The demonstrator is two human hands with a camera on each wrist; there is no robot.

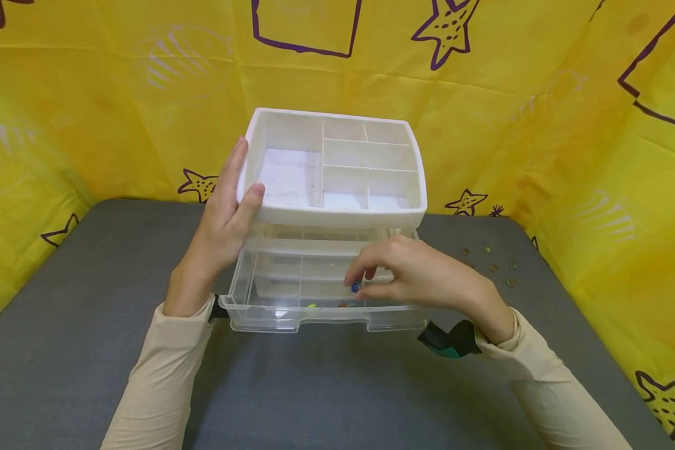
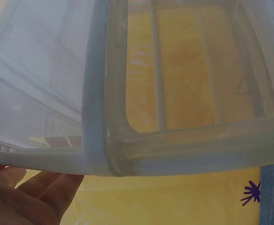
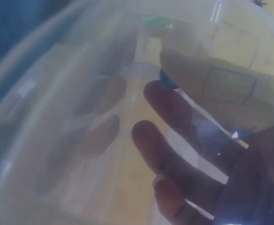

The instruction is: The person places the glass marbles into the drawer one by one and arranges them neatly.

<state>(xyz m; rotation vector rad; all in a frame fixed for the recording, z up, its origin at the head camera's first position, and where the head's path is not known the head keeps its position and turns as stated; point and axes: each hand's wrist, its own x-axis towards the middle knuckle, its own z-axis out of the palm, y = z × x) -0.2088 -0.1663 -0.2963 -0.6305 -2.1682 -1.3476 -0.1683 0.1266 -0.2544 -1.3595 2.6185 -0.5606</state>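
A white drawer organizer (image 1: 365, 215) with a divided top tray stands tilted in the middle of the head view. My left hand (image 1: 225, 209) grips its left side, thumb over the rim and fingers along the outer wall; in the left wrist view the fingers (image 2: 57, 192) show below the box's edge. A clear drawer (image 1: 326, 317) is pulled out at the front. Over this drawer my right hand (image 1: 416, 272) pinches a small blue marble (image 1: 356, 287) between thumb and forefinger. Inside lie a yellow-green piece (image 1: 312, 306) and an orange one (image 1: 343, 305), partly hidden by the drawer's front.
Several small round brown and green pieces (image 1: 494, 267) lie scattered on the grey table (image 1: 337, 387) to the right of the organizer. A yellow patterned cloth (image 1: 337, 81) hangs behind and at both sides. Dark straps (image 1: 450, 340) are at the wrists.
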